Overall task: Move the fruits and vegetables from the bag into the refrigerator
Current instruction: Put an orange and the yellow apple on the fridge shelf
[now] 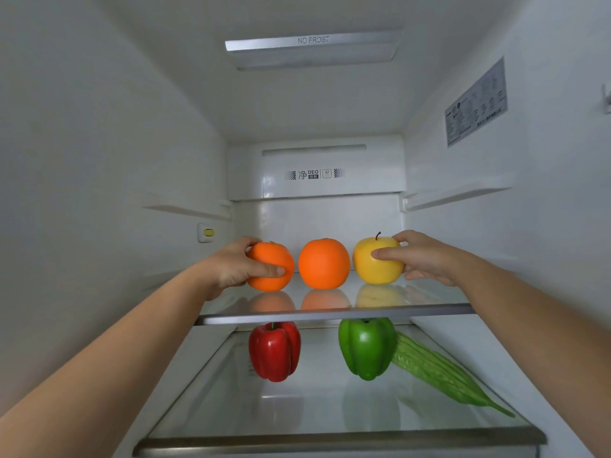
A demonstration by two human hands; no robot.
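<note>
I look into the open refrigerator. On the upper glass shelf [337,314] three fruits stand in a row. My left hand [236,267] grips the left orange [274,259], which rests on the shelf. A second orange [324,264] sits free in the middle. My right hand [426,257] holds the yellow apple [375,269] at the right, thumb across its front. On the lower glass shelf [330,438] lie a red bell pepper [274,350], a green bell pepper [367,347] and a green bitter gourd [443,375]. The bag is not in view.
White fridge walls close in on both sides, with shelf rails [459,195] above the fruit. A vent panel [315,173] covers the back wall. A small yellow switch [206,232] sits on the left wall. A label [476,102] is stuck on the right wall.
</note>
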